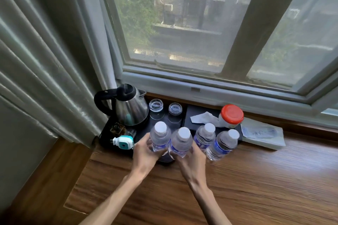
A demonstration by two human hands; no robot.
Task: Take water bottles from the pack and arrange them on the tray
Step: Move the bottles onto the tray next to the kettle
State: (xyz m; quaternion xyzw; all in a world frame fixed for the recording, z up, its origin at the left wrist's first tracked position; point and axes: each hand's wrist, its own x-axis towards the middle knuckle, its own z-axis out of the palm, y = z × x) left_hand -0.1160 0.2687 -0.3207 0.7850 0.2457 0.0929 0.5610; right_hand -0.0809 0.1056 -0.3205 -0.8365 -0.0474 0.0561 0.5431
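Four water bottles stand upright in a row along the near edge of the black tray point(108, 133), running from about nine o'clock to three o'clock across the wooden surface point(237, 188) below the window. The left hand point(144, 153) wraps its fingers point(146, 139) around the first bottle point(160, 138), and the right hand point(192, 162) clasps the second bottle point(181, 141) just beside it; both grips sit low on the bodies, probably so the bottles can be set down upright and nudged close together. The third bottle point(204, 136) and the fourth bottle point(223, 144) stand free at the two and three o'clock side, the fourth tilting slightly outward in this wide view. Whether the fourth rests on the tray or on the surface beside it cannot be told. Behind the row, at eleven o'clock, the kettle point(130, 109) and two upturned glasses point(156, 107) fill the far half of the tray, which likely explains the front row. No pack is in view.
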